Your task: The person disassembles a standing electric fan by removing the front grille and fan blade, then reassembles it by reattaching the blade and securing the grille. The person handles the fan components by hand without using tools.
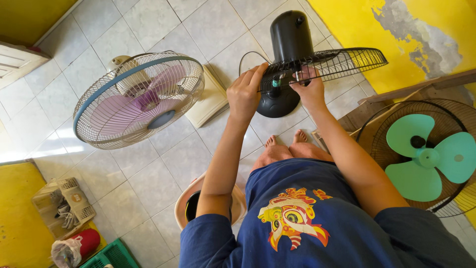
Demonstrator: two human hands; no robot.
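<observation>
A black fan (290, 37) stands on the tiled floor in front of me, its black wire rear guard (342, 62) mounted flat at the motor. My left hand (245, 92) grips the guard's near edge beside the motor shaft. My right hand (310, 87) is closed on the guard's inner ring at the centre. My bare feet (285, 144) rest just below the fan's round base (277, 101).
A white fan with pink blades and a blue-rimmed guard (139, 99) stands at the left on a cream base (210, 99). A black guard with a green blade (426, 159) lies at the right. A yellow wall (357, 25), a white basket (67, 201) and a green crate (111, 255) surround me.
</observation>
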